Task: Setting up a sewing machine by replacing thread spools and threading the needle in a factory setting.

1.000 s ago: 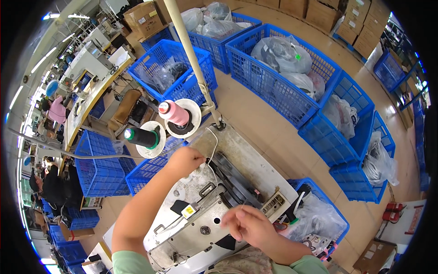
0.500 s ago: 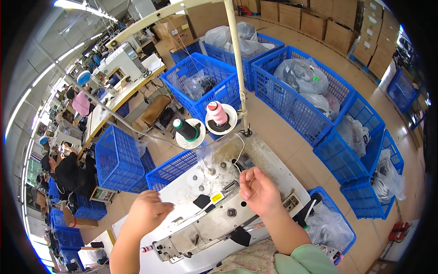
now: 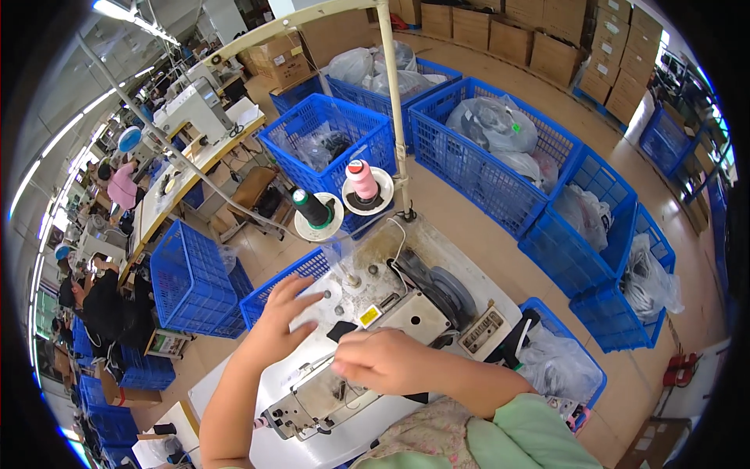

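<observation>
Below me a worn white sewing machine sits on a white table. My left hand is raised over the machine's left side, its fingers spread, with nothing visible in it. My right hand reaches across above the machine arm, fingers curled together; whatever they may pinch is hidden or too thin to see. Beyond the hands stand a pink thread cone and a dark cone of thread, each on a white round holder. A yellow label and a black handwheel show past the right hand.
A cream upright pole rises behind the cones. Blue crates with plastic-bagged goods stand ahead and to the right; another blue crate is at the left. Cardboard boxes line the back. People work at machines on the far left.
My right hand has moved left and down across the machine, uncovering the handwheel. My left hand has risen, and its closed fingers have spread. The view has shifted slightly.
</observation>
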The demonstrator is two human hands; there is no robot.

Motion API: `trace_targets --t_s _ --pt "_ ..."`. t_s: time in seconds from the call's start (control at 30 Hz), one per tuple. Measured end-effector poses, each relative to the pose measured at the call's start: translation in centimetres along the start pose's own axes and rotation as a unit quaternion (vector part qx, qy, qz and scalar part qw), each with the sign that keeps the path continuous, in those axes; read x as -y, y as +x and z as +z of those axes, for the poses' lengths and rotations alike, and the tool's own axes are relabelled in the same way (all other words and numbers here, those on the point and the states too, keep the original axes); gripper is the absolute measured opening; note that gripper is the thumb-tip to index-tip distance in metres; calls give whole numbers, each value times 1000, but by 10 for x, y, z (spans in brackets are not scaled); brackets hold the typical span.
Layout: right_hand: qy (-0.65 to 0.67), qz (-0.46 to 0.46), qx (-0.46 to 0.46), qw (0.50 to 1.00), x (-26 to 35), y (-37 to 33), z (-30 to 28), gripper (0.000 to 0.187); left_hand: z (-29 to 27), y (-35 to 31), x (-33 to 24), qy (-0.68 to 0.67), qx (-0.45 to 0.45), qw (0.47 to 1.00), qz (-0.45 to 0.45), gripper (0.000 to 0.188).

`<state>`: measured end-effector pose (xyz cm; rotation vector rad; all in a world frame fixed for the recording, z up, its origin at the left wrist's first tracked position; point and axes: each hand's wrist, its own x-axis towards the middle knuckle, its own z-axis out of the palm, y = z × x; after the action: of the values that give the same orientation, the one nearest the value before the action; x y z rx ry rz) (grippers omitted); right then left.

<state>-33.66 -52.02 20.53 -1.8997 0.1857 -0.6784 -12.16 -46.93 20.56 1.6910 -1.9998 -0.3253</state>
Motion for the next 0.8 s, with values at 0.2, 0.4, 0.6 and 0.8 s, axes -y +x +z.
trace_targets --t_s 0.2,0.4,0.6,0.8 --pt "-36 -15 119 992 -4 -12 29 25 9 36 -61 -348 384 821 -239 41" --pt "-20 -42 36 998 -14 -27 34 20 29 39 -67 -352 405 804 -256 40" --pt "-21 -46 -44 998 -11 -43 32 17 41 49 -56 -437 362 751 -338 45" --pt "67 -56 -174 981 -11 -52 9 17 24 33 -52 -403 360 789 -292 44"
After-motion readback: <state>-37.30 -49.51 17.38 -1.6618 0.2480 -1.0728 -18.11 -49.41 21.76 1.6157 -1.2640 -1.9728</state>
